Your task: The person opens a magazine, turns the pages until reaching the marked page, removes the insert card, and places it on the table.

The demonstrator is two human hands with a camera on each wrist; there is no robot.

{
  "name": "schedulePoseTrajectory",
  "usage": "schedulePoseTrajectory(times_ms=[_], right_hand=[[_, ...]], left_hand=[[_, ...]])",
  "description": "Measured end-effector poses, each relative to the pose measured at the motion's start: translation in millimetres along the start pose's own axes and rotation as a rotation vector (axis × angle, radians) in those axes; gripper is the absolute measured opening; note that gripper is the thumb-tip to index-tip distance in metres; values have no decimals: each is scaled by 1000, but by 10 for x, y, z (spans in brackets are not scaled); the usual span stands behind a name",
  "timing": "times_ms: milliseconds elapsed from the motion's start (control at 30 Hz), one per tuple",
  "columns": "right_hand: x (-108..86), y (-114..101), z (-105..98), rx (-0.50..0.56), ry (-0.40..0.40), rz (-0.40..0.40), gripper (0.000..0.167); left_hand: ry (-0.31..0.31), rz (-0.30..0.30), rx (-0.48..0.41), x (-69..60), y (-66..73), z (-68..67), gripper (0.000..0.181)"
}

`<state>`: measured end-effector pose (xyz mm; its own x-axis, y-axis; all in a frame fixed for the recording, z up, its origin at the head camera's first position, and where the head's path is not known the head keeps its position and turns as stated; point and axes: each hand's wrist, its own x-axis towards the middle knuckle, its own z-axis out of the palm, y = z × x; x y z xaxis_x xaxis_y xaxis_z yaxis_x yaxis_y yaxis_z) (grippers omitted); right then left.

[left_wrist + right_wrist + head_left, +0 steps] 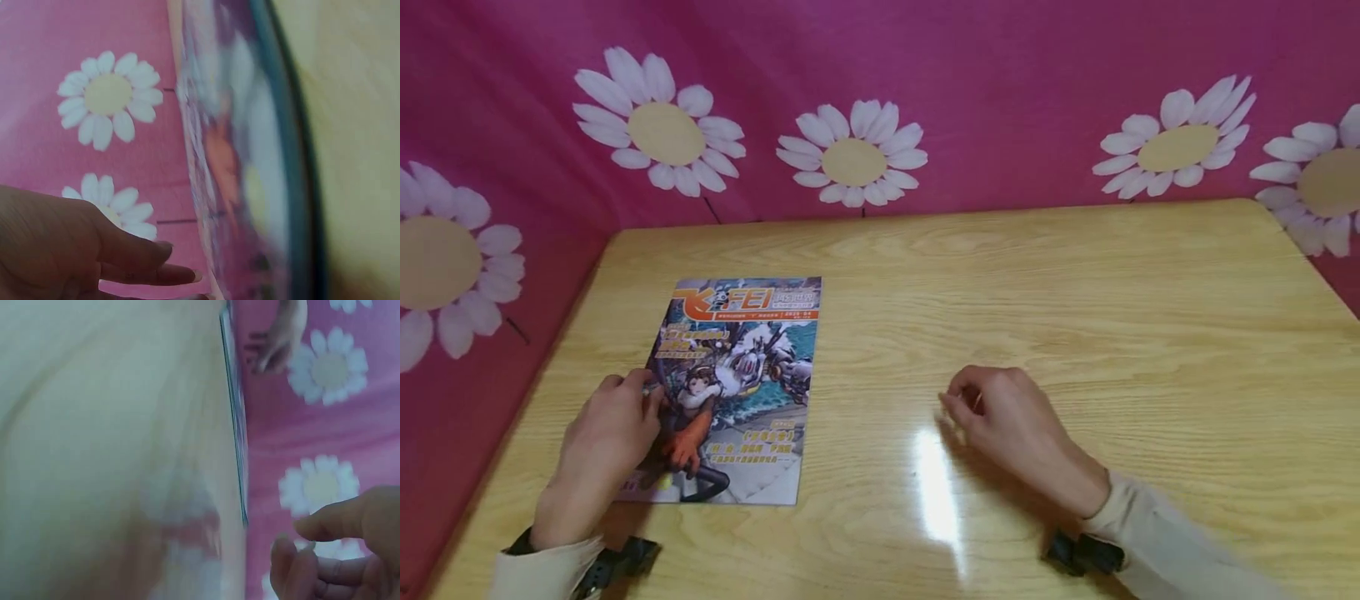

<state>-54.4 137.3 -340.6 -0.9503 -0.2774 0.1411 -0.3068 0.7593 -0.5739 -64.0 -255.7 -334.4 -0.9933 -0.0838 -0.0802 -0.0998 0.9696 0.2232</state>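
Note:
A magazine [737,392] with a colourful illustrated cover lies flat and closed on the left part of the wooden table. My left hand [613,429] is over its left edge, fingers loosely bent and gripping nothing. Seen from the left wrist, the thumb and fingers [150,274] reach toward the magazine [219,156]; whether they touch it, I cannot tell. To the right of the magazine, my right hand [1011,417] hovers over bare wood with relaxed, half-curled fingers. From the right wrist, its thumb and fingertips [331,525] come close together with no object between them.
The wooden table [1075,292] carries a bright light reflection near the front middle. A pink cloth [985,108] printed with white daisies hangs behind it and along its left side. Dark straps [1082,552] sit at both wrists.

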Motion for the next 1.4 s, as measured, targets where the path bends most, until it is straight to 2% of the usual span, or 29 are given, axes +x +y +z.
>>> schedulePoseTrajectory(times_ms=[133, 267, 367, 533, 633, 700, 800, 900, 967, 1033, 1133, 1267, 1400], right_hand=[[91, -263, 308, 27, -42, -48, 9], [152, -452, 560, 110, -117, -38, 11], [171, -592, 715, 178, -173, -12, 14], [219, -816, 890, 200, -234, 56, 21], [261, -918, 939, 181, -269, 109, 25], [280, -968, 960, 205, -312, 131, 29], [291, -1006, 982, 350, -413, 173, 32], [297, -991, 1007, 549, -498, 261, 32], [301, -967, 1020, 642, -520, 321, 29], [302, -954, 1034, 680, -527, 344, 27], [291, -965, 1052, 657, -523, 313, 30], [259, -999, 1071, 546, -483, 250, 35], [234, -1000, 1067, 484, -440, 266, 32]], left_hand=[[-49, -72, 18, -30, -129, -5, 28], [-106, -146, 18, -83, -222, -6, 25], [-126, -177, 9, -152, -305, -27, 25], [-192, -196, 17, -220, -387, -72, 26], [-259, -202, 31, -227, -397, -77, 21], [-283, -205, 37, -231, -402, -73, 17], [-310, -228, 46, -231, -409, -63, 16], [-318, -237, 46, -237, -419, -56, 15], [-321, -240, 48, -239, -425, -53, 15], [-319, -237, 46, -239, -430, -50, 14], [-319, -231, 44, -236, -431, -44, 13], [-310, -210, 37, -232, -424, -30, 12], [-291, -160, 18, -232, -434, -20, 11]])
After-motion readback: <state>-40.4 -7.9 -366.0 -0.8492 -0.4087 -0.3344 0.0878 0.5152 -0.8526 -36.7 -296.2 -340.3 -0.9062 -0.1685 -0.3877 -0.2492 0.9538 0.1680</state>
